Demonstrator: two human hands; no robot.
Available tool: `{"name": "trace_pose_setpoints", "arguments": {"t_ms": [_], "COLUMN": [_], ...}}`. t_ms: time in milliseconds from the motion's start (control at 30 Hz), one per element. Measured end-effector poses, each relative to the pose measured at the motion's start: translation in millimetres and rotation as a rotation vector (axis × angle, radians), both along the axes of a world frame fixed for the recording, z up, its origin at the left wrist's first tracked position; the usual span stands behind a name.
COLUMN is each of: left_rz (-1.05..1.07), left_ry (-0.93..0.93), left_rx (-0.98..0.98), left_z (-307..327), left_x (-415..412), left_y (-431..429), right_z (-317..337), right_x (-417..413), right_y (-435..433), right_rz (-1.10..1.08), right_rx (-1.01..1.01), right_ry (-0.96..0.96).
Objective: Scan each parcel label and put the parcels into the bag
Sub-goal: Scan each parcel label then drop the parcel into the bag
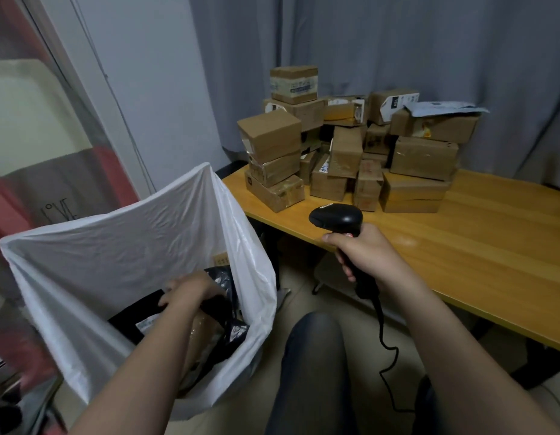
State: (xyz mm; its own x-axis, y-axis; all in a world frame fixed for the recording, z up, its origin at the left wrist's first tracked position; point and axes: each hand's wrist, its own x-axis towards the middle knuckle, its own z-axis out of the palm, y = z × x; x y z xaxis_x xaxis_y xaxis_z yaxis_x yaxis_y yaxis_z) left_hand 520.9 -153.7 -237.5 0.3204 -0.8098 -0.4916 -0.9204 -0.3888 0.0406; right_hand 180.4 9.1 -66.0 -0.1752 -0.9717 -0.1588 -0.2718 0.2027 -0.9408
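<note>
A large white plastic bag (121, 246) stands open at the lower left. My left hand (191, 291) is deep inside it, fingers curled round a black plastic mailer parcel (223, 312) with a white label. A brown parcel (198, 337) lies under it in the bag. My right hand (363, 252) grips the handle of a black barcode scanner (336, 218), held over the table's near edge; its cable hangs down. A pile of several cardboard parcels (347, 149) sits on the wooden table (479, 233).
Grey curtains hang behind the table. A wall and a patterned red and grey panel stand at the left. My knees in dark trousers (313, 365) are at the bottom middle, between the bag and the table. The tiled floor shows below.
</note>
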Motion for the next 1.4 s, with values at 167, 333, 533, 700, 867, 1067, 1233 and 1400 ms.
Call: {"name": "trace_pose_setpoints", "arguments": {"t_ms": [167, 333, 533, 700, 867, 1067, 1233, 1400], "left_rz": [-0.174, -0.453, -0.606, -0.577, -0.579, -0.71, -0.506, -0.106], "left_ry": [0.215, 0.48, 0.542, 0.549, 0.57, 0.625, 0.911, 1.231], "left_rx": [-0.369, -0.595, -0.686, -0.669, -0.666, -0.768, -0.583, -0.175], "left_z": [141, 197, 234, 230, 221, 241, 244, 254], "left_x": [-84, -172, -263, -312, -353, -422, -479, -517], "left_y": [38, 28, 3, -30, -55, -87, -123, -142], "right_z": [18, 43, 75, 95, 96, 92, 75, 55], "right_x": [-26, -63, -106, -135, -169, -228, -264, -284], "right_y": [4, 1, -16, -40, -66, -99, -122, -141], "right_rz": [-0.123, -0.224, -0.318, -0.389, -0.437, -0.558, -0.573, -0.592], "right_rx": [-0.099, -0.184, -0.308, -0.416, -0.404, -0.46, -0.41, -0.369], "right_ry": [-0.008, -0.018, 0.06, 0.113, 0.116, 0.118, 0.099, 0.146]}}
